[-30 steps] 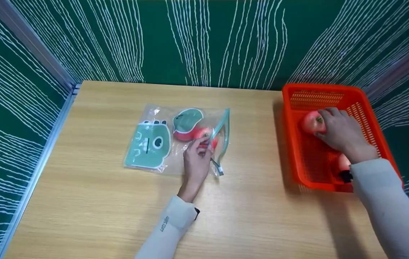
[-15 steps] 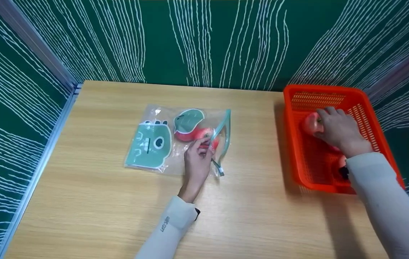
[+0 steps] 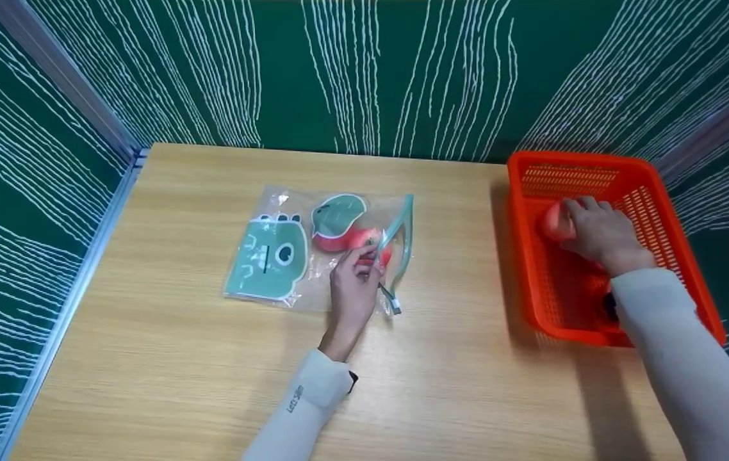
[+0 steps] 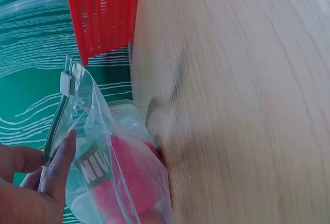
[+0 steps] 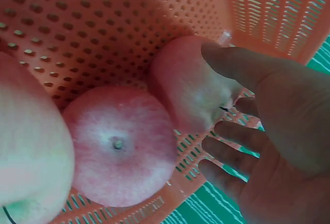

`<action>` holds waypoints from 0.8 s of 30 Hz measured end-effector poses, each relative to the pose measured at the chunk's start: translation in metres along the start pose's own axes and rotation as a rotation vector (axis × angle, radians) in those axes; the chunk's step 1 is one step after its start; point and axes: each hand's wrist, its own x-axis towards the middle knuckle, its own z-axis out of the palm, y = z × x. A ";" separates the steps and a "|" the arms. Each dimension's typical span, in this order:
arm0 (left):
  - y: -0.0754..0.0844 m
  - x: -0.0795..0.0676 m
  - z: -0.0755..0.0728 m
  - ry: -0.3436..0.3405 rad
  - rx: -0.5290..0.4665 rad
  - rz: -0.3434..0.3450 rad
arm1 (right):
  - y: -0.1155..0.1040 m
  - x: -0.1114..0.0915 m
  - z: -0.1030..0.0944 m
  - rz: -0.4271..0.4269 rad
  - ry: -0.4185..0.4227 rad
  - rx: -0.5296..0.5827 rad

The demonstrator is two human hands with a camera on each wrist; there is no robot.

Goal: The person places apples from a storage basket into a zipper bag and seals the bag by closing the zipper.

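Observation:
My left hand (image 3: 355, 282) pinches the open edge of a clear zip bag (image 4: 93, 110) between thumb and fingers. The bag lies on the table with green cartoon prints, and red apples (image 3: 364, 238) show inside it. A white slider (image 4: 65, 84) sits on its green zip strip. Inside the orange-red basket (image 3: 521, 275), my right hand (image 3: 601, 234) holds an apple (image 5: 180, 82), the thumb on its side and the fingers around its stem end. Two more apples are beside it in the right wrist view, one with its dimple facing up (image 5: 121, 147) and a paler one (image 5: 31, 147).
The basket stands at the right of the wooden table (image 3: 166, 358), with perforated walls. Green panels (image 3: 390, 77) with white wavy lines enclose the back and sides. A metal frame edge (image 3: 70, 301) runs along the left.
In the basket, the apple under my right hand has turned, so its stem end no longer shows in the head view. The right hand has shifted slightly left; the left hand keeps its hold.

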 end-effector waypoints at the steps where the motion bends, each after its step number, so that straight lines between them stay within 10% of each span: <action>1: 0.000 0.000 0.000 0.000 -0.006 0.004 | 0.001 0.000 0.001 0.003 -0.003 0.012; 24: -0.002 -0.001 0.000 -0.019 -0.037 -0.041 | 0.011 0.012 0.005 0.030 -0.038 0.090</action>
